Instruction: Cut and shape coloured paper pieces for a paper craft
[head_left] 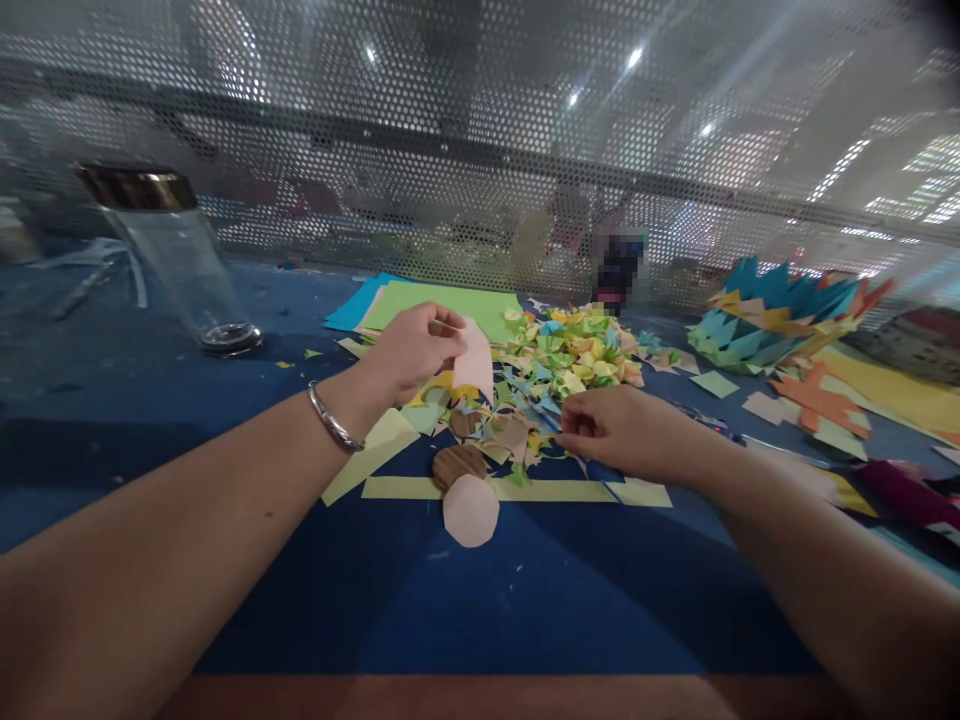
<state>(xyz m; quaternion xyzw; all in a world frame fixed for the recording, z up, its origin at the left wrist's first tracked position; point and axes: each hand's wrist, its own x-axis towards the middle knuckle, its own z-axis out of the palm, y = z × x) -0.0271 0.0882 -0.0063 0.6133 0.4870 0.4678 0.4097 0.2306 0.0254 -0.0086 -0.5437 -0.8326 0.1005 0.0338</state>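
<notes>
My left hand (424,350) pinches a pale pink piece of paper (474,362), raised above a litter of cut paper scraps (517,440). Fingers curled, my right hand (611,430) is low over the right side of these scraps. A thin blue stick-like thing (600,478) passes by its fingertips; whether the hand grips it I cannot tell. Between the hands lie two round wooden discs, the nearer one (457,464) partly under a pale pink paper disc (471,512). A long pale yellow strip (555,490) runs crosswise beside them.
Behind are coloured sheets (450,300) and a heap of folded paper pieces (589,350). A glass bottle (176,260) stands at left. At right are a zigzag paper ring (780,315), orange paper (821,400) and a magenta object (900,495). A perforated metal screen (450,180) closes the back.
</notes>
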